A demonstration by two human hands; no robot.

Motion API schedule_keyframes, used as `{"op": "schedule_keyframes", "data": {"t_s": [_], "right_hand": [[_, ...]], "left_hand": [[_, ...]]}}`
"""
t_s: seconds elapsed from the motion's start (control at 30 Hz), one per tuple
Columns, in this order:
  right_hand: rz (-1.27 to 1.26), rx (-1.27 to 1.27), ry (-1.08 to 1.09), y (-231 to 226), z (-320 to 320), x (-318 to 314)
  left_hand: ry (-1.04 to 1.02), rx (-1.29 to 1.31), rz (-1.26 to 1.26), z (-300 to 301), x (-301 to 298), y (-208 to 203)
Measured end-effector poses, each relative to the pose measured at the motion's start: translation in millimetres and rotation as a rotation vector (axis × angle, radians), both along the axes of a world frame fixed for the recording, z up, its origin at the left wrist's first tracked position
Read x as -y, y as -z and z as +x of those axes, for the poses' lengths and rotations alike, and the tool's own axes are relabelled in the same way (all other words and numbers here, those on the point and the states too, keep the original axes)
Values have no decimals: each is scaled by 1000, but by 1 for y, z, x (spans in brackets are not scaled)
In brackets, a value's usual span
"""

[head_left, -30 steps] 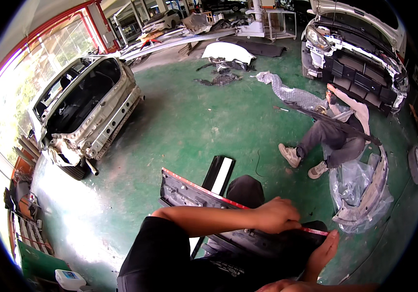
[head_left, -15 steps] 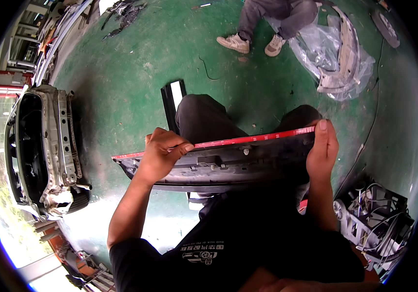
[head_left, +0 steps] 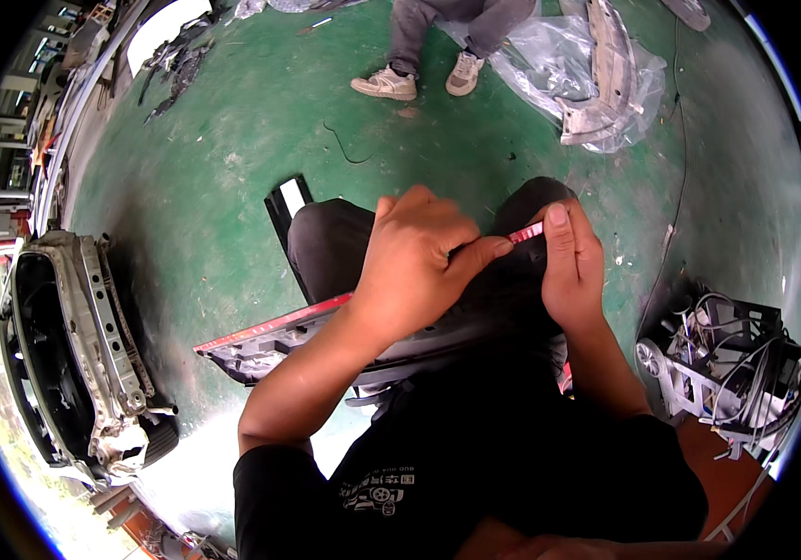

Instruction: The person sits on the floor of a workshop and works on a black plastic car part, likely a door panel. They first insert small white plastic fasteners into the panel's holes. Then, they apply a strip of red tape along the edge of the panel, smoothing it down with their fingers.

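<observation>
A long black plastic car trim panel (head_left: 456, 338) lies across my lap, its ribbed underside up. Red-backed tape (head_left: 274, 325) runs along its far edge. My right hand (head_left: 570, 266) grips the panel's right end, thumb on top at the tape's end. Close beside it, my left hand (head_left: 414, 261) is closed, thumb and curled fingers pinching the taped edge. Between the two hands a short piece of the red tape shows. My left hand and forearm hide the middle of the panel.
Past my left knee a black strip with a white patch (head_left: 290, 196) lies on the green floor. A stripped car body section (head_left: 92, 345) stands left, a wheeled machine with cables (head_left: 723, 359) right. Ahead, another person's shoes (head_left: 386, 84) are near a bumper piece (head_left: 597, 112) on clear plastic.
My left hand has slid right along the taped edge, from left of the middle to near my right hand. My right hand still holds the end. The whole view has shifted.
</observation>
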State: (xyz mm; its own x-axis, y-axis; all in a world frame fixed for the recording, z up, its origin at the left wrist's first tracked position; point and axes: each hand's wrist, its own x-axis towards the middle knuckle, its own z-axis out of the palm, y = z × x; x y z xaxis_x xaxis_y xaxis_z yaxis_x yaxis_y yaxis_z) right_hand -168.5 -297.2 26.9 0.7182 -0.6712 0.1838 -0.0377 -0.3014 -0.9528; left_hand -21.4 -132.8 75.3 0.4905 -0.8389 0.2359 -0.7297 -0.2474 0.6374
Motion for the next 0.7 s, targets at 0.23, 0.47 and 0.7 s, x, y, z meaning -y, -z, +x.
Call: {"op": "schedule_keyframes", "data": {"t_s": [0.23,0.47,0.7], "right_hand": [[20,19,61,10,-7,2],[124,2,32,25,1,7],[128,-29,17,21,7,12]], "left_hand": [[-55,-48,100,8,-59,15],[-352,-183,290,22,-162,23],[-475,-186,311,28,-217,29]]}}
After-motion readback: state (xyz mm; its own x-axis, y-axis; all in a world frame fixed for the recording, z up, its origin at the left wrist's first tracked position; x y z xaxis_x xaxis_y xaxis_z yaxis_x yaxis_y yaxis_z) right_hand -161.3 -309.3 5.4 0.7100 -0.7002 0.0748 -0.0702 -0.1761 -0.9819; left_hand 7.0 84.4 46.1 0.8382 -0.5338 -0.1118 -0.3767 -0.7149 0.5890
